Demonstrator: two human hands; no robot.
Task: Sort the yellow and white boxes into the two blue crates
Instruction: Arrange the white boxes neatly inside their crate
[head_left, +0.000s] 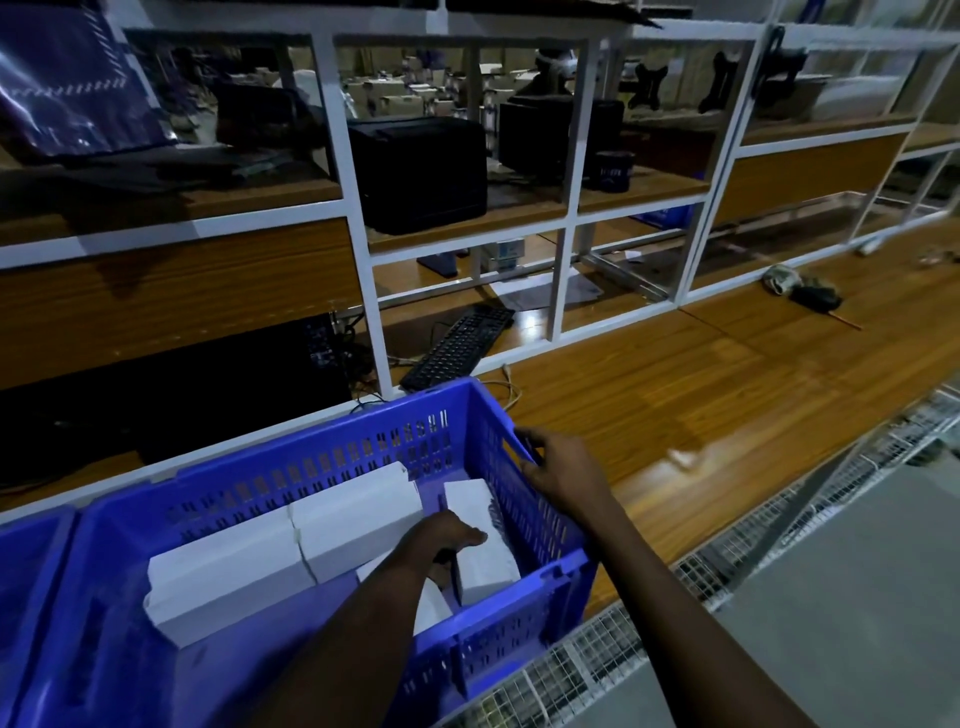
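My left hand (447, 535), inside the blue crate (322, 457) on the counter (675, 374), grips the top edge of a white box (483, 566) standing there. My right hand (561, 467) clasps the crate's rim. The box seems light, stiff cardboard; hold its sides.

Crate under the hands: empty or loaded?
Partly loaded. Several white boxes lie inside the blue crate, with bare floor between them; left hand grips one white box, right hand holds the rim.
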